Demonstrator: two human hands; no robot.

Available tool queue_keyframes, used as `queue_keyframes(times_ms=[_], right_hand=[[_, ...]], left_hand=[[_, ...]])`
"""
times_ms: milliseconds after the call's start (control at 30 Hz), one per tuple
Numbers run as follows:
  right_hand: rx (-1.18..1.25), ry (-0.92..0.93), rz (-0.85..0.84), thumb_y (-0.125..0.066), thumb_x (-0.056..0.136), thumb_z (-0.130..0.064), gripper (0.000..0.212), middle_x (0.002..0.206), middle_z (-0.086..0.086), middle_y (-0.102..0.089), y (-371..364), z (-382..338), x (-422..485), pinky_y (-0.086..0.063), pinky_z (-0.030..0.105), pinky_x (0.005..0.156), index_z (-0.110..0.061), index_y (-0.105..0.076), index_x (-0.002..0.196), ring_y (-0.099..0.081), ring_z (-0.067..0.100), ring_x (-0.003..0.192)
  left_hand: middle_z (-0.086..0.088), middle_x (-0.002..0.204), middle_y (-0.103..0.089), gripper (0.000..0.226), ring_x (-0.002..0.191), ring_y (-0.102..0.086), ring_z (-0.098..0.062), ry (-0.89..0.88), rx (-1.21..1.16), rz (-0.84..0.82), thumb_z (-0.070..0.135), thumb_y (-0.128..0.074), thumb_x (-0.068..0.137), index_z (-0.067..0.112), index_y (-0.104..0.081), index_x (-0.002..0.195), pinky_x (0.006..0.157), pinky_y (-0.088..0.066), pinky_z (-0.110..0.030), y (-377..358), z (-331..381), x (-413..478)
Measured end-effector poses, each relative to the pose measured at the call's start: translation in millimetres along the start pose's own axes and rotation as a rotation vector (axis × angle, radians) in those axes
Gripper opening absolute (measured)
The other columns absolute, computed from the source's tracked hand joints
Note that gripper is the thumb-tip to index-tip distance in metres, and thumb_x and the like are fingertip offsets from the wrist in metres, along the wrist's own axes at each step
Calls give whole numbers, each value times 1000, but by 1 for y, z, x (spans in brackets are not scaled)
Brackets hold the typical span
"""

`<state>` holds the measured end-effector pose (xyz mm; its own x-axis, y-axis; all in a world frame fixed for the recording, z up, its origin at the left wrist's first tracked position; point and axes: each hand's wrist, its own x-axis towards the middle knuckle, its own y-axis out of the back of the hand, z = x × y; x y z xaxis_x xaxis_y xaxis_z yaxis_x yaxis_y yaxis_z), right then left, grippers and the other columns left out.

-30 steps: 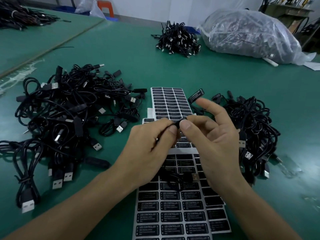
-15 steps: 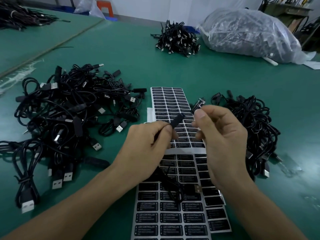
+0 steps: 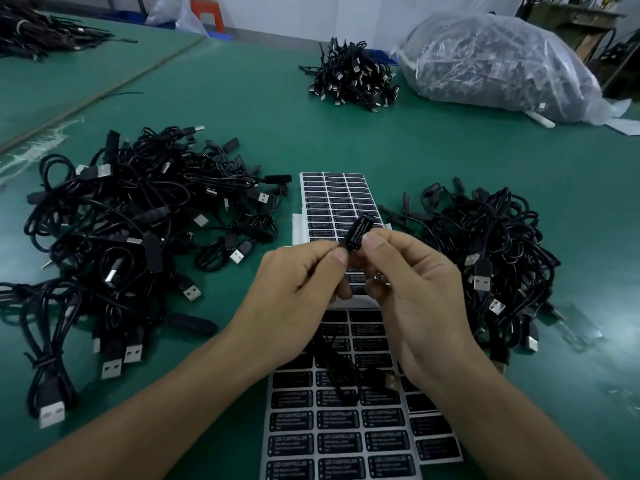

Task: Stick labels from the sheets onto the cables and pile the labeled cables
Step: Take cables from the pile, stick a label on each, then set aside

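Both hands pinch one small black controller [image 3: 358, 233] bearing a label: left hand [image 3: 294, 299] and right hand [image 3: 412, 296], above label sheets [image 3: 343, 438] on the green worktop [image 3: 242, 109].

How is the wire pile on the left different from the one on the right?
The left pile is bigger and sprawls wide over the green table; the right pile is smaller and bunched tight. The left pile's loops and plugs stick out all around; the right pile's cables lie coiled close together. Both are black cables with silver USB plugs.
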<state>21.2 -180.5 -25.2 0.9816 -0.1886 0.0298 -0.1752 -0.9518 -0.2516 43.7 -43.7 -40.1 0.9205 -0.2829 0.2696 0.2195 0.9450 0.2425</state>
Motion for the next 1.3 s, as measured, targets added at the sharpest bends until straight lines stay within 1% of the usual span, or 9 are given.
queue_keyframes(times_ms=[167, 333, 500, 667, 833, 967, 1067, 1167, 1300], right_hand=[[-2, 9, 17, -71, 71, -30, 13, 72, -2, -71, 0, -1, 0, -44, 19, 55, -19, -77, 77, -62, 6, 64], [62, 6, -1, -69, 84, -11, 7, 65, -5, -68, 0, -2, -1, -46, 12, 52, -12, -74, 80, -62, 3, 57], [38, 24, -6, -71, 74, -21, 11, 63, -7, -66, 1, -2, 0, -46, 13, 53, -14, -75, 80, -63, 4, 58], [18, 49, -22, -72, 73, -23, 8, 66, -4, -67, 2, -1, 0, -47, 14, 55, -17, -76, 76, -63, 7, 61], [34, 56, -32, -72, 74, -22, 8, 68, -4, -68, 3, 0, 1, -47, 13, 54, -16, -76, 78, -63, 6, 60], [20, 96, -34, -72, 76, -18, 5, 69, -3, -69, 3, 1, 2, -48, 13, 54, -15, -76, 78, -65, 6, 61], [-13, 128, -18, -70, 85, -5, 12, 70, -2, -71, 3, 2, 3, -48, 13, 55, -14, -76, 80, -66, 6, 61], [-16, 133, -24, -68, 87, 0, 17, 70, -2, -71, 3, 2, 2, -49, 13, 54, -13, -76, 81, -65, 5, 61], [-32, 140, -21, -68, 88, -1, 14, 70, -3, -71, 3, 2, 2, -49, 13, 57, -12, -75, 83, -66, 5, 61]], left_hand=[[-20, 67, -61, 40, 60, -53, -45, -20, 30, -66, 47, -44, 89, 17, -66, 76, 54, -46, -57, 3, 1, 0], [-18, 64, -59, 42, 58, -51, -40, -17, 73, -77, 49, -45, 90, 16, -66, 74, 52, -44, -53, 2, 1, 1], [-18, 63, -62, 40, 62, -54, -42, 1, 75, -58, 42, -47, 94, 16, -65, 70, 56, -46, -52, 2, 3, 2], [3, 62, -64, 35, 60, -57, -24, 1, 54, -61, 33, -46, 95, 18, -67, 71, 60, -49, -44, 0, 4, 2], [9, 61, -64, 36, 59, -54, -7, 10, 24, -77, 32, -46, 96, 44, -67, 68, 60, -48, -32, 0, 7, 1], [6, 61, -64, 34, 58, -53, -9, 5, 11, -73, 31, -48, 95, 22, -65, 67, 59, -47, -34, 0, 6, 1], [7, 60, -64, 35, 58, -54, -9, 16, -26, -94, 29, -50, 97, 9, -67, 73, 57, -48, -28, 0, 5, 1], [7, 60, -64, 36, 57, -55, -2, 35, -42, -102, 16, -52, 103, 17, -66, 69, 58, -46, -15, 1, 5, 2], [5, 60, -63, 42, 57, -55, -1, 47, -93, -121, 11, -50, 103, 26, -65, 67, 59, -46, -13, 1, 6, 2]])
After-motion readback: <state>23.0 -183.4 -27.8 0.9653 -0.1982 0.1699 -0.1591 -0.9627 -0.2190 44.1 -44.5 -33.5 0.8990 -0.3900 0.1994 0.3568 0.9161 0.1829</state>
